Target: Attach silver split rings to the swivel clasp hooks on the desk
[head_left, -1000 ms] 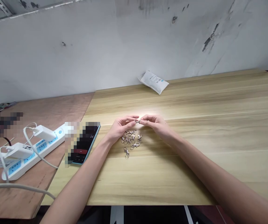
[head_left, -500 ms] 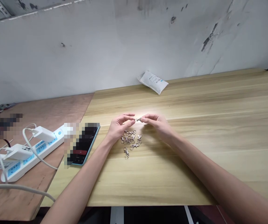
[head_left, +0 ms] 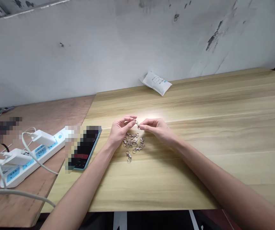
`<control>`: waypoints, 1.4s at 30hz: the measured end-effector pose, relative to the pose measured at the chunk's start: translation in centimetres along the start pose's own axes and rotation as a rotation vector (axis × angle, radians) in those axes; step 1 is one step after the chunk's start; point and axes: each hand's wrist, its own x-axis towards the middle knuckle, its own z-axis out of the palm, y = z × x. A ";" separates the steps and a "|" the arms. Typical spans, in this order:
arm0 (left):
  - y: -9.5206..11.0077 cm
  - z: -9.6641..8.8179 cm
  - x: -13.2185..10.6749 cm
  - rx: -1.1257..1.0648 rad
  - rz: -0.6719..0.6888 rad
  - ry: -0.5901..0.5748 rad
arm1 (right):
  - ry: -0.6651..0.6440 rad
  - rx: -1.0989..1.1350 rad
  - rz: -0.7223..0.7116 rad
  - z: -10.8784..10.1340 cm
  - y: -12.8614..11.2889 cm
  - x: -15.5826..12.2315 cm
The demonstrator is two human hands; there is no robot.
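Both hands meet above the middle of a light wooden table (head_left: pixel 200 127). My left hand (head_left: pixel 120 129) and my right hand (head_left: pixel 154 127) pinch one small metal clasp (head_left: pixel 137 124) between their fingertips, the fingers of each curled. Just below the hands lies a small heap of several silver lobster clasps (head_left: pixel 132 142) on the table. One clasp (head_left: pixel 128 156) lies apart, slightly nearer to me.
A dark phone with a blue case (head_left: pixel 86 148) lies left of the heap. A white power strip (head_left: pixel 29 153) with plugged chargers and cables sits on the brown board at left. A white packet (head_left: pixel 156 82) rests against the wall at the back.
The held clasp has tilted and shifted slightly left between the fingertips. The hands stay in almost the same place; the view drifted a little.
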 end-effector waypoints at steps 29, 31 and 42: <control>0.7 0.2 -1.0 1.118 0.646 -0.083 | 0.000 -0.236 -0.003 -0.4 0.4 0.1; 0.9 0.2 -1.0 1.046 0.666 -0.055 | -0.001 -0.192 -0.003 -0.5 0.5 0.2; 0.5 0.3 -1.0 1.048 0.631 -0.084 | 0.035 -0.304 -0.020 -0.6 0.9 0.2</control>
